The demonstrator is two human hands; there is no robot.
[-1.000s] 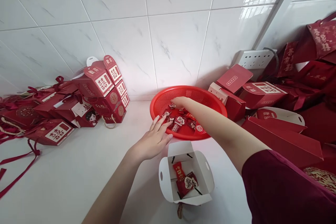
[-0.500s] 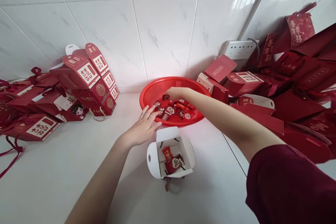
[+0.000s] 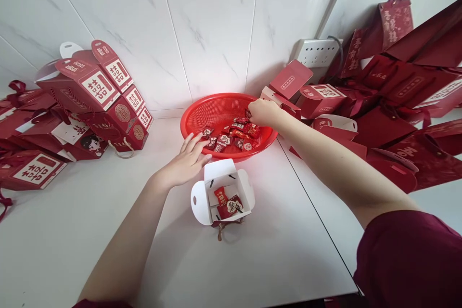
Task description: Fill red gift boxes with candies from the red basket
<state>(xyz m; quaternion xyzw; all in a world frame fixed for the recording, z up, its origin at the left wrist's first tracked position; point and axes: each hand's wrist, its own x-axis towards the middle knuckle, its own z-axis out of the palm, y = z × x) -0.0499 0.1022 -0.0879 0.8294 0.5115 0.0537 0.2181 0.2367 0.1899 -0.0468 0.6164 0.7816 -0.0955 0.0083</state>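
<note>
A round red plastic basket [image 3: 202, 114] stands near the tiled wall with several wrapped candies [image 3: 224, 140] in its bottom. Over its right side, my right hand [image 3: 266, 113] is closed, its fingers pinching a dark red wrapped candy [image 3: 248, 113] that they partly cover. My left hand [image 3: 185, 162] rests open at the basket's front left rim, fingers spread and holding nothing. Just in front of the basket sits a small gift box [image 3: 219, 168], its white flaps folded out. Inside it lie a red candy [image 3: 220, 196] and a darker red packet [image 3: 231, 207].
Red gift boxes [image 3: 97, 89] are stacked on the left, beside more with ribbons. On the right, red boxes [image 3: 321, 98] and bags [image 3: 400, 82] crowd around a white power strip [image 3: 317, 53]. A dark seam [image 3: 306, 194] runs across the white tabletop.
My right hand has moved from the basket's middle to its right side, with a candy in its fingers. The left hand stays at the rim. The whole view has shifted slightly.
</note>
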